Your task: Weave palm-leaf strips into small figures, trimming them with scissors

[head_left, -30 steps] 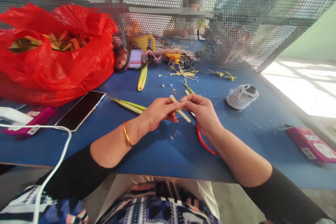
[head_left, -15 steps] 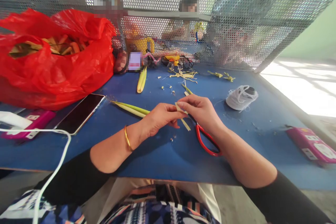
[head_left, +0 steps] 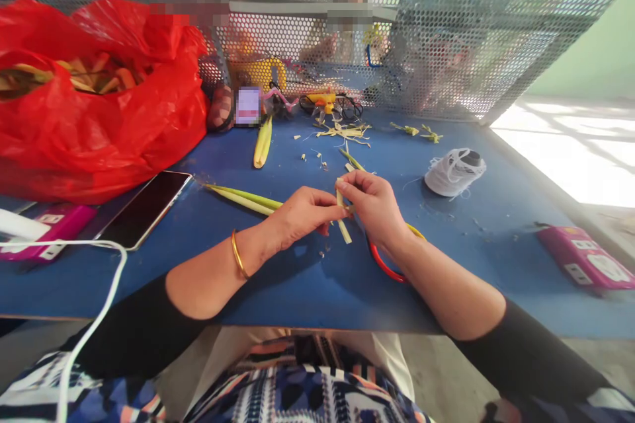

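A narrow pale strip of plant leaf, like corn husk (head_left: 343, 230), is pinched between the fingertips of both my hands above the blue table. My left hand (head_left: 307, 213) grips it from the left, thumb pressed against fingers. With thumb and forefinger, my right hand (head_left: 372, 205) holds the strip's upper part. Scissors with a red handle (head_left: 384, 267) lie under my right hand and wrist, their blades mostly hidden. Beside my left hand rests a longer green-and-pale leaf piece (head_left: 243, 199). Another green piece (head_left: 351, 158) lies just beyond my fingers.
A red plastic bag (head_left: 109, 145) of leaf pieces fills the left, near a phone (head_left: 146, 209) and white cable (head_left: 116, 271). A white thread spool (head_left: 449, 177) and magenta box (head_left: 585, 256) stand right. Leaf scraps (head_left: 342, 132) lie before a perforated metal screen (head_left: 297, 39); people are behind it.
The strip has turned more upright between my fingers, and my right hand has shifted slightly. The whole view has moved a little, so the table's things sit higher and further left.
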Demonstrator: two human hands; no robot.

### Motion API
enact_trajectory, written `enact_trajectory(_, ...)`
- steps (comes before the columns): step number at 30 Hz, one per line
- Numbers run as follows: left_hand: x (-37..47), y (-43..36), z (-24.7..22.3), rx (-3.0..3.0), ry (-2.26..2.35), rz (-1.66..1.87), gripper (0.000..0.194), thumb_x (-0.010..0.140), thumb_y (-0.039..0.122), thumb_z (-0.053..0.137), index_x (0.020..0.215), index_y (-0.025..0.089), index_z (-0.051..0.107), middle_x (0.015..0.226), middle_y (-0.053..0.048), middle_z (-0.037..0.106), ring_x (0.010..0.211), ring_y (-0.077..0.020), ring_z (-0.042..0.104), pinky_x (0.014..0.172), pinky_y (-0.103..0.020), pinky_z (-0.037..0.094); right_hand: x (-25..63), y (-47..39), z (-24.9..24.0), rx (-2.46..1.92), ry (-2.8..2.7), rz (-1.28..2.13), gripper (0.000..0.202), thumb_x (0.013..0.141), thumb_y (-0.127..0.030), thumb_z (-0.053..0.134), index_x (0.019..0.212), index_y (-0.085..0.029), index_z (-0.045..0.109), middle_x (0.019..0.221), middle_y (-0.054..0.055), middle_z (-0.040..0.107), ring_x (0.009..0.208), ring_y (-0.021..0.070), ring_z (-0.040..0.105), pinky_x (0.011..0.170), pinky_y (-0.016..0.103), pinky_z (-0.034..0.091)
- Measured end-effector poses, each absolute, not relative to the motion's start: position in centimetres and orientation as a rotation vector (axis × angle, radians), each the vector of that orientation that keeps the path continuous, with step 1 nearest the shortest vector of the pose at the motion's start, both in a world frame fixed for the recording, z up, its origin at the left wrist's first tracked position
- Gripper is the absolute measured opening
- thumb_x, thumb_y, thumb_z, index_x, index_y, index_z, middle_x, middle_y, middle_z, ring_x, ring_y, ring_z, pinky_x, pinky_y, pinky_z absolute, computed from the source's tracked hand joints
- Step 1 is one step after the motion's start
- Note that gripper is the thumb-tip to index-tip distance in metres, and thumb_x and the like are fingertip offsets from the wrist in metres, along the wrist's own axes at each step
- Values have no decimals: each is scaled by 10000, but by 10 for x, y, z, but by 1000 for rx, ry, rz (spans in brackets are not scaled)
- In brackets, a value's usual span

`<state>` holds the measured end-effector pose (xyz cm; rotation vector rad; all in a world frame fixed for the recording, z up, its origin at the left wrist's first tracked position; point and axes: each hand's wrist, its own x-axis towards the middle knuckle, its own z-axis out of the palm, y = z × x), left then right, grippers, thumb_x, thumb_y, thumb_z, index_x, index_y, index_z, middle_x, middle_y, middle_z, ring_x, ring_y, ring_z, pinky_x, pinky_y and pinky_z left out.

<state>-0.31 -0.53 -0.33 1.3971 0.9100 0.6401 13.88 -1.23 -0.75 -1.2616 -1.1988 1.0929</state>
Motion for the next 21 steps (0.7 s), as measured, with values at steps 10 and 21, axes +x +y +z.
enact_trajectory(10,-8,1,3,1064,940,689,348,735,477,725,728,132,680,552,16,534,477,-89,495,512,-245,466,157,-2,9,-1316,-1146,1225,423,605,-567,778,629,-171,632,560,-31,543,538,93,495,567,262,400)
enact_trajectory(21,-5,0,-2,1110,941,712,241,708,363,763,705,131,700,513,3,594,476,-102,559,561,-241,472,152,-6,-5,-1308,-1412,716,160,779,-330,644,689,-198,639,602,-17,598,586,128,524,625,293,412)
